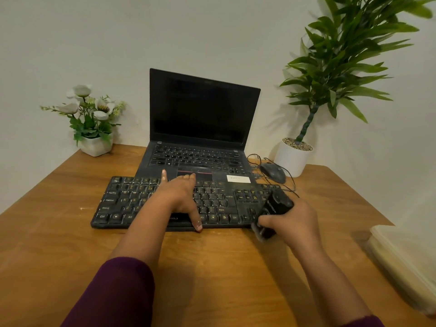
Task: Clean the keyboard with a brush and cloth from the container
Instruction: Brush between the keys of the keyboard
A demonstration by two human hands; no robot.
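Head view: we see a black keyboard lying across the wooden desk, its keys dusty. Our left hand rests flat on the middle of the keyboard, fingers straight and spread, the fingertips reaching its far edge and the thumb stretched down to its near edge. Our right hand is at the keyboard's right end, fingers curled round a black brush; the brush slants over the number pad, its blurred lower end at the keyboard's near right corner, and we cannot tell whether it touches the keys. Just behind the keyboard stands an open laptop with a dark screen. Behind the keyboard's right end lies a wired mouse, with a tall green plant in a white pot beyond it. Behind the keyboard's left end sits a small pot of white flowers. Well to the right of the keyboard, a pale translucent container sits on the desk.
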